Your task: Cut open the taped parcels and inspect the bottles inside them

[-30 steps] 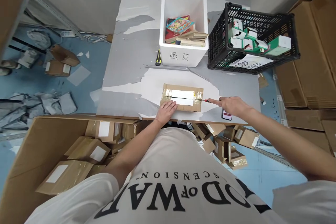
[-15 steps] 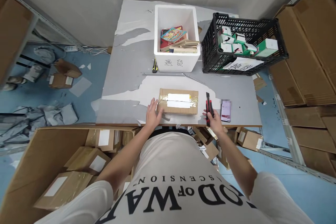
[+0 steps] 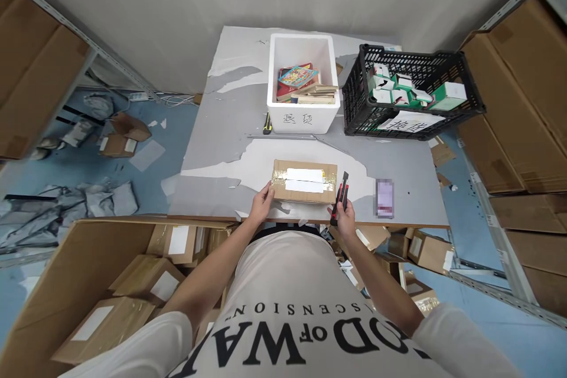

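Observation:
A taped cardboard box (image 3: 305, 194) with white labels on top lies near the table's front edge. My left hand (image 3: 262, 203) is at its near left corner, the thumb and fingers closed on that edge. In my right hand (image 3: 345, 217) is a red and black utility knife (image 3: 340, 198), its dark tip pointing away from me. The knife is beside the box's right end; whether it touches the cardboard I cannot tell. To the right of that hand a phone (image 3: 385, 198) lies on the table.
Behind the box stand a white foam bin (image 3: 303, 118) of books and a black crate (image 3: 361, 121) of small green-and-white boxes. A yellow-black cutter (image 3: 267, 124) lies beside the bin. Below the table, a large open carton (image 3: 44, 271) holds parcels; shelves with cartons (image 3: 514, 88) flank the right side.
My right hand has moved left with the utility knife, up to the box's right end. My left hand's spread fingers have closed at the box's left corner. The view has shifted slightly.

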{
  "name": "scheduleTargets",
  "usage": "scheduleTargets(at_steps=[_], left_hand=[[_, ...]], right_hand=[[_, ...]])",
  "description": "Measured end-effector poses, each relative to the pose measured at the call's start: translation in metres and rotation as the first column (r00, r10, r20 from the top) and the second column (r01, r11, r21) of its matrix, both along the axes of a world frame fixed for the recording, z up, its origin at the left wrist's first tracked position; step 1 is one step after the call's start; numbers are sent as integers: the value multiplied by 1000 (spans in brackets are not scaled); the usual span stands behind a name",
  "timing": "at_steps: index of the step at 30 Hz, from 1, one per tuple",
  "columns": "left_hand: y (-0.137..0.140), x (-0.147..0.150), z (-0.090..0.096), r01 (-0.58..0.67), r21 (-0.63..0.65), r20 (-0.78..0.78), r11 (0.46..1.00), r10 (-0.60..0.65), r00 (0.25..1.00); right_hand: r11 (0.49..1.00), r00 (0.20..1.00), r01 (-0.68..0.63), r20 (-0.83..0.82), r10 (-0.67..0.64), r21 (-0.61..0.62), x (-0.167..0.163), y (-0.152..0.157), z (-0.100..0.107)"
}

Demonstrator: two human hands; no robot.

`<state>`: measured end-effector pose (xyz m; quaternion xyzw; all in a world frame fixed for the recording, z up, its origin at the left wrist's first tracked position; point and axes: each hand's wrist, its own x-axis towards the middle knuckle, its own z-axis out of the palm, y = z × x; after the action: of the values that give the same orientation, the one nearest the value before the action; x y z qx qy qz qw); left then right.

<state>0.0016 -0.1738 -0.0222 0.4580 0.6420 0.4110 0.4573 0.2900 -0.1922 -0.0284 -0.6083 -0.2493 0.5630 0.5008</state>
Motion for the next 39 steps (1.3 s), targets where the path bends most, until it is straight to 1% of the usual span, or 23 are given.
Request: scheduleTargets(at_steps=[2, 4, 6, 8, 10, 11, 12, 14, 15, 17, 18, 20, 22, 26, 34, 39], left_hand=[[6, -4, 0, -34, 12, -33, 999, 35, 999], [16, -10, 1, -77, 30, -76, 997, 79, 994], [26, -18, 4, -91, 37, -145, 995, 95, 985], [35, -23, 9, -60, 54, -264, 997, 73, 962], [40, -24, 16, 36, 98, -422, 995, 8, 907], [41, -22, 21, 112, 111, -508, 987, -41, 861], [42, -19, 25, 201, 108, -593, 974, -99, 799], [45, -11, 34, 363, 44, -738, 931, -215, 640], [46, -6, 39, 417, -5, -792, 909, -258, 554], [50, 2, 47, 467, -90, -860, 880, -305, 410], [52, 6, 50, 472, -123, -877, 873, -318, 360], [56, 10, 55, 468, -173, -893, 866, -339, 297], [59, 13, 57, 462, -206, -895, 862, -357, 267], [58, 17, 59, 438, -258, -887, 861, -391, 247], [57, 20, 56, 390, -308, -874, 868, -420, 246], [59, 19, 57, 384, -345, -851, 857, -458, 258]], right_hand=[[999, 1000, -21, 22, 21, 24, -7, 6, 1], [996, 996, -79, 44, 78, 40, -16, 16, 3], [990, 990, -133, 57, 131, 48, -24, 27, 6], [985, 985, -164, 61, 160, 62, -27, 36, 10], [977, 978, -202, 62, 197, 76, -22, 41, 14], [970, 971, -234, 69, 229, 71, -18, 42, 17], [961, 960, -271, 81, 267, 58, -13, 42, 20], [942, 937, -335, 112, 331, 14, -3, 41, 25], [934, 927, -358, 121, 356, -3, 1, 41, 28], [922, 915, -387, 117, 386, -12, 7, 42, 32], [917, 912, -398, 106, 396, -10, 9, 43, 34], [908, 904, -419, 89, 419, -11, 12, 45, 37], [898, 894, -439, 87, 439, -19, 15, 47, 40], [866, 860, -498, 102, 501, -50, 25, 53, 51], [770, 742, -616, 204, 639, -167, 41, 63, 78], [739, 698, -630, 242, 674, -239, 44, 56, 89]])
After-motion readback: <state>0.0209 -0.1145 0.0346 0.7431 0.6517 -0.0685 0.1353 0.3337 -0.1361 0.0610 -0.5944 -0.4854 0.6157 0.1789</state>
